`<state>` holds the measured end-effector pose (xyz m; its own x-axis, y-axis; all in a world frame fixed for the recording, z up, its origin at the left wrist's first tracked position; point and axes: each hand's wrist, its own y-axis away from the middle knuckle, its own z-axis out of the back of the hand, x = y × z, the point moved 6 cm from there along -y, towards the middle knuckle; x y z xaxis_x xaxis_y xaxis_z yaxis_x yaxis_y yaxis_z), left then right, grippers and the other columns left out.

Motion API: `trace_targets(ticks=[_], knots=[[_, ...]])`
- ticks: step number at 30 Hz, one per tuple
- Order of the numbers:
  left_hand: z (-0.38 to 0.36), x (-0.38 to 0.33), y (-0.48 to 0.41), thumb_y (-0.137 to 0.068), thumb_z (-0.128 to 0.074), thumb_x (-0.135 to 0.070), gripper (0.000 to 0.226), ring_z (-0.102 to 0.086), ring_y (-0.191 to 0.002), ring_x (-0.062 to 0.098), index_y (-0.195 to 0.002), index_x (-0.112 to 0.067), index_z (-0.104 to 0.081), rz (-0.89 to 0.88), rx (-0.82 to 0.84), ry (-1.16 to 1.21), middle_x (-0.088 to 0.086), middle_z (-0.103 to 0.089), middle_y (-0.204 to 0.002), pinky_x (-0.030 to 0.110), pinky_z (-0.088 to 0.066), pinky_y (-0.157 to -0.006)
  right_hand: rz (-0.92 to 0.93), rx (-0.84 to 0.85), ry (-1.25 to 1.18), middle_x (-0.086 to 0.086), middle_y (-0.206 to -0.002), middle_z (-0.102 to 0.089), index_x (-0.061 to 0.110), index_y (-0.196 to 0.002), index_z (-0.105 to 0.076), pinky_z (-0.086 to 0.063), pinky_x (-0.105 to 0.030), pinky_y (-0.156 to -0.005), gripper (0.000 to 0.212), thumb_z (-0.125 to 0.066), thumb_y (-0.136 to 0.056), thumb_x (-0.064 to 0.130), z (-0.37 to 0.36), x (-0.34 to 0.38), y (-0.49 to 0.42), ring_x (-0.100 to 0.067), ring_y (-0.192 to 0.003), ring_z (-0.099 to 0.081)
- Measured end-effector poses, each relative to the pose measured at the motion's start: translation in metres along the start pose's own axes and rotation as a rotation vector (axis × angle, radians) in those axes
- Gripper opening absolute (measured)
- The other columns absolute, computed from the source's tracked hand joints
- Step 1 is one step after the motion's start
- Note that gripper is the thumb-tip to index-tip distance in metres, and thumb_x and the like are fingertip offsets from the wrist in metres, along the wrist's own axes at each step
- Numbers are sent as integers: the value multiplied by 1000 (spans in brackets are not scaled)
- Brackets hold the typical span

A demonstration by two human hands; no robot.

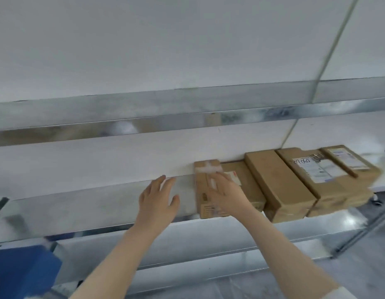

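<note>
A small taped cardboard box (203, 190) stands at the left end of a row of boxes on a white metal shelf (90, 186). My right hand (226, 194) lies flat on top of this box, fingers straight and pointing away from me. My left hand (158, 199) hovers just left of the box with fingers spread and holds nothing. Whether it touches the shelf front I cannot tell. A flatter box with a red-and-white label (247, 180) lies right behind my right hand.
Further right on the shelf sit a long plain box (277, 186) and stacked boxes with white shipping labels (325, 169). A metal shelf beam (144, 117) runs above. A blue bin (23, 270) is at the lower left. A thin upright post (329, 50) crosses at the right.
</note>
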<state>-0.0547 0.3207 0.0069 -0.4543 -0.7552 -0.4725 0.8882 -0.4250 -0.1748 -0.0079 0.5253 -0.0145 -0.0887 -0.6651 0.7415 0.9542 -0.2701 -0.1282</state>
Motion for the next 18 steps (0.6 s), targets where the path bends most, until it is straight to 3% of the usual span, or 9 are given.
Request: trace_targets(ticks=[2, 5, 7, 9, 11, 13, 15, 18], knots=[[-33, -17, -17, -97, -44, -35, 51, -19, -143, 18, -146, -32, -29, -7, 53, 39, -3, -22, -156, 36, -18, -114, -9, -6, -1, 22, -128, -35, 41, -128, -47, -37, -5, -70, 44, -51, -87, 26, 10, -31, -11, -6, -118, -42], [-84, -22, -32, -98, -40, -40, 53, -26, -140, 17, -147, -35, -22, 27, 155, 113, -7, -22, -155, 39, -26, -111, 2, 38, -12, 19, -130, -28, 58, -123, -40, -35, 2, -68, 54, -47, -89, 16, 6, -65, -29, 2, -125, -24], [-114, -21, -43, -98, -39, -43, 56, -21, -142, 17, -148, -39, -17, 40, 213, 145, -8, -15, -157, 42, -26, -112, -25, 98, 31, 13, -151, -18, 45, -135, -37, -40, -4, -68, 52, -47, -91, 17, -4, -82, -41, -2, -118, -43], [-134, -20, -60, -97, -41, -43, 56, -19, -143, 18, -149, -37, -19, 35, 231, 200, -9, -13, -158, 44, -27, -113, -45, 127, 52, 10, -157, -9, 37, -140, -36, -42, -6, -65, 51, -48, -92, 23, -15, -94, -52, 1, -95, -57], [-148, -19, -76, -97, -43, -41, 55, -20, -143, 18, -148, -34, -24, 27, 222, 254, -8, -15, -158, 42, -28, -113, -31, 137, 45, 11, -157, -8, 35, -140, -37, -44, -12, -81, 49, -49, -92, 26, -27, -99, -62, -9, -116, -53], [-159, -14, -87, -97, -43, -41, 54, -20, -144, 16, -148, -34, -27, 29, 223, 275, -9, -14, -158, 41, -27, -114, 2, 146, 56, 8, -158, -8, 32, -142, -35, -31, -22, -104, 52, -50, -93, 29, -39, -102, -69, -18, -140, -26], [-166, -5, -93, -97, -43, -42, 52, -20, -143, 14, -147, -36, -29, 33, 212, 288, -14, -11, -158, 41, -28, -114, 15, 160, 76, 8, -159, -6, 32, -144, -33, -21, -22, -108, 54, -50, -93, 32, -47, -104, -73, -15, -144, -14], [-170, 4, -95, -97, -43, -43, 51, -21, -143, 9, -146, -39, -29, -1, 195, 304, -21, -8, -157, 38, -29, -114, 24, 177, 72, 15, -158, -2, 35, -145, -30, -25, -18, -104, 55, -48, -93, 37, -54, -108, -75, -6, -141, -18]])
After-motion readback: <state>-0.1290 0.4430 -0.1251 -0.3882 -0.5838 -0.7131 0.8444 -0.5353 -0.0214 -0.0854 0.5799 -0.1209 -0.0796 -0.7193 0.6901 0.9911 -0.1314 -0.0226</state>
